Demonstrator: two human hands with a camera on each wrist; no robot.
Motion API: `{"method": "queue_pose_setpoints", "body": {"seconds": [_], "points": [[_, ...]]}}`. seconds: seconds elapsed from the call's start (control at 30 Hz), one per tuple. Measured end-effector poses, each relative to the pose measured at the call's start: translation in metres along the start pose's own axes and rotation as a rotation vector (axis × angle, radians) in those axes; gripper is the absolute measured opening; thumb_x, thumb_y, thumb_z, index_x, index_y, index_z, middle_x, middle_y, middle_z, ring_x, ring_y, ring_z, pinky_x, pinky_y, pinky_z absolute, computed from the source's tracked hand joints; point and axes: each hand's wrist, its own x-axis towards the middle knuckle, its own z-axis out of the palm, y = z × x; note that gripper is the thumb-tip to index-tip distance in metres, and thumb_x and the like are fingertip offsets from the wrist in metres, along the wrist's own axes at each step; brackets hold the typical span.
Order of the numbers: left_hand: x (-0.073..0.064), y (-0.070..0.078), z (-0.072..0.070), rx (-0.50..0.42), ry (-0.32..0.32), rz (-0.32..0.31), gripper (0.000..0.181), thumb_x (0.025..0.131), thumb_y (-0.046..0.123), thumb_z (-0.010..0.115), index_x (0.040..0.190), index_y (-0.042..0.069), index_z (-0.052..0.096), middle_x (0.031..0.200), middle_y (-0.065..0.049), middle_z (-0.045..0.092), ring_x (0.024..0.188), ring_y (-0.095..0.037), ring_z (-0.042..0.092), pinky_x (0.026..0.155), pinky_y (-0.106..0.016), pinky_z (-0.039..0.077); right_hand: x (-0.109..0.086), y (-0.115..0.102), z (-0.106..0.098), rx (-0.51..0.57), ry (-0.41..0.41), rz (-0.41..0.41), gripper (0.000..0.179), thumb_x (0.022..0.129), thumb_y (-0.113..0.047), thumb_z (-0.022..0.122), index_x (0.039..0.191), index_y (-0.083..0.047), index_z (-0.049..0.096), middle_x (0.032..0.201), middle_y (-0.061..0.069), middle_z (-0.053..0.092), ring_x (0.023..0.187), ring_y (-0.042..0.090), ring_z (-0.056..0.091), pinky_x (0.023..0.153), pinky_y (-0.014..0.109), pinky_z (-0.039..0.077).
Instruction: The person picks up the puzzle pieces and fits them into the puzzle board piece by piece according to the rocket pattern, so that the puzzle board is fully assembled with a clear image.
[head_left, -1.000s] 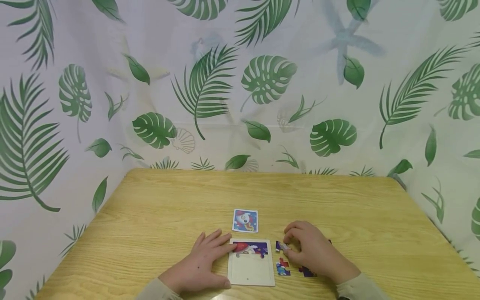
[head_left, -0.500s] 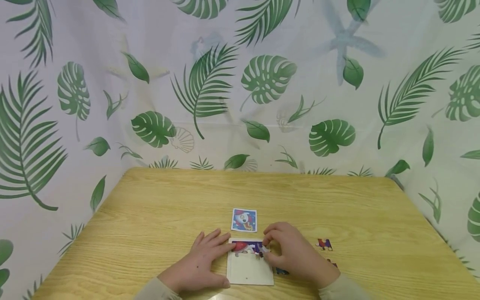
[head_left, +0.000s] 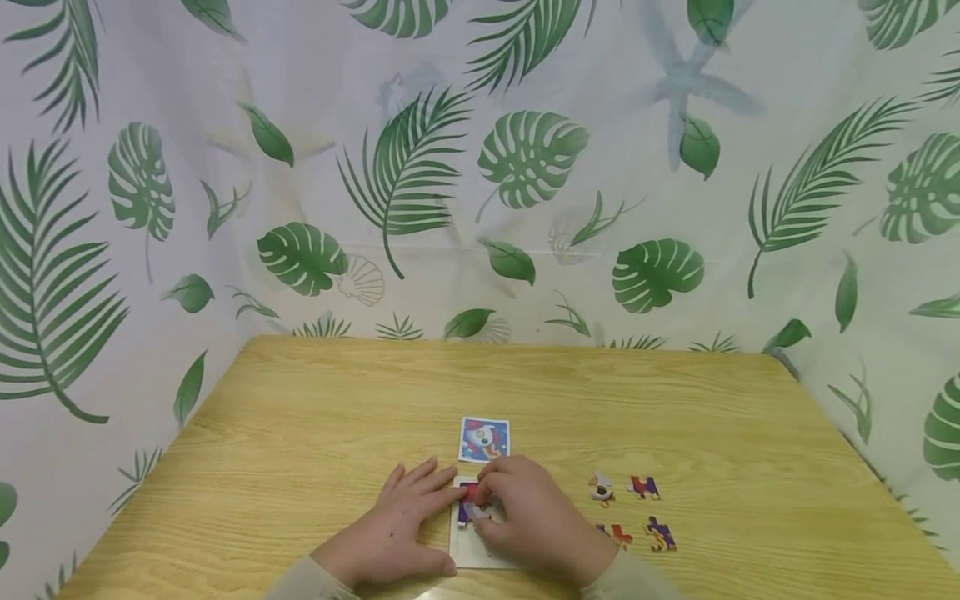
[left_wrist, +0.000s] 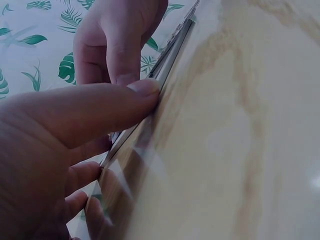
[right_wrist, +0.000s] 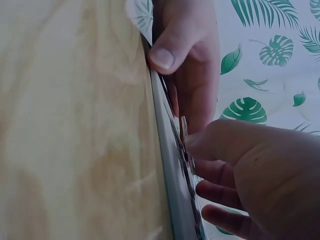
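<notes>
Tray's (head_left: 467, 552) top-left corner filled! Left hand (head_left: 401, 525) spread against it, right hand (head_left: 528, 521) pinching a purple piece (head_left: 466, 512); at least four loose pieces (head_left: 643, 487) remain towards the tabletop's (head_left: 360, 400) near edge.

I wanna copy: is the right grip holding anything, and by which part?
The right grip pinches a puzzle piece toward its right side; the exact spot is hidden.

Two hands (head_left: 393, 533), one tray (head_left: 467, 550), one card (head_left: 483, 438), four loose pieces (head_left: 643, 487).
</notes>
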Motion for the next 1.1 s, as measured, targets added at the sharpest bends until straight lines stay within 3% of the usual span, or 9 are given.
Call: {"method": "queue_pose_setpoints", "body": {"seconds": [0.3,0.6,0.73,0.83,1.1], "points": [[0.002,0.0,0.0,0.028,0.008,0.014,0.088,0.081,0.059,0.073,0.155,0.022,0.044,0.165,0.0,0.028,0.154,-0.03,0.012,0.118,-0.064,0.0,-0.002,-0.004,0.001,-0.04,0.014,0.017,0.012,0.085,-0.033,0.076,0.091,-0.024,0.071,0.109,-0.01,0.061,0.106,0.015,0.058,0.1,0.043,0.047],[-0.002,-0.004,0.0,-0.064,0.005,0.03,0.081,0.081,0.059,0.073,0.153,0.033,0.046,0.166,0.0,0.024,0.154,-0.031,0.01,0.117,-0.064,-0.003,-0.01,0.001,-0.002,0.008,-0.01,0.007,0.016,0.088,-0.036,0.073,0.101,-0.025,0.072,0.112,-0.011,0.06,0.107,0.014,0.056,0.1,0.042,0.047],[-0.005,-0.009,-0.001,-0.127,-0.029,0.037,0.073,0.085,0.057,0.071,0.152,0.04,0.046,0.166,0.005,0.023,0.154,-0.03,0.008,0.117,-0.064,-0.005,-0.018,0.006,-0.006,0.052,-0.062,0.036,0.027,0.088,-0.032,0.072,0.115,-0.026,0.073,0.123,-0.008,0.06,0.117,0.017,0.054,0.104,0.046,0.045],[-0.007,-0.011,-0.002,-0.145,-0.044,0.055,0.068,0.087,0.055,0.07,0.15,0.039,0.049,0.166,0.005,0.023,0.154,-0.031,0.009,0.117,-0.064,-0.006,-0.025,0.012,-0.008,0.092,-0.114,0.055,0.035,0.09,-0.033,0.07,0.125,-0.031,0.07,0.134,-0.007,0.056,0.126,0.019,0.05,0.107,0.049,0.043],[-0.004,-0.009,-0.004,-0.097,-0.066,0.086,0.067,0.089,0.053,0.068,0.151,0.038,0.048,0.167,0.002,0.023,0.154,-0.033,0.007,0.115,-0.069,-0.004,-0.029,0.021,-0.01,0.135,-0.169,0.037,0.041,0.093,-0.038,0.068,0.133,-0.039,0.066,0.148,-0.003,0.047,0.135,0.022,0.043,0.109,0.055,0.04]]}}
